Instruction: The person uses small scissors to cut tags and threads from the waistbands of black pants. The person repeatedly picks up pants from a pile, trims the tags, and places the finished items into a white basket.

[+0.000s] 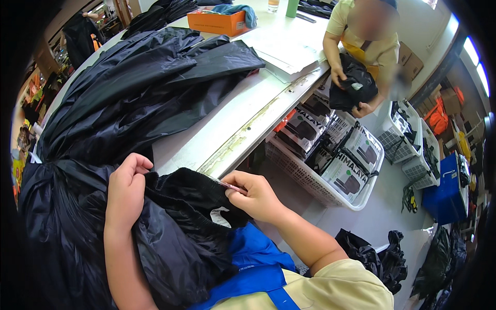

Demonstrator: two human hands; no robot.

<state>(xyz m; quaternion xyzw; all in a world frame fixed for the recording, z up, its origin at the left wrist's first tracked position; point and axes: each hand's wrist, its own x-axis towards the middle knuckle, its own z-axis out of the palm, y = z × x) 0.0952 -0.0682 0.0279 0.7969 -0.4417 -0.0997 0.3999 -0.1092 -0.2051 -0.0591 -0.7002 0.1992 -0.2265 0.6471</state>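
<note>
Watching from afar, I see the right hand (253, 196) closed on a slim pinkish item (235, 187) beside a black garment (181, 199), which lies bunched between the white table (188, 150) and the blue apron (258, 248). The left hand (125, 191) curls over the dark fabric; I cannot tell whether its fingers grip it. A white label (220, 217) shows on the garment.

The garment (173, 240) is black, the apron (256, 280) blue — table (201, 132) white, box (214, 24) orange.
</note>
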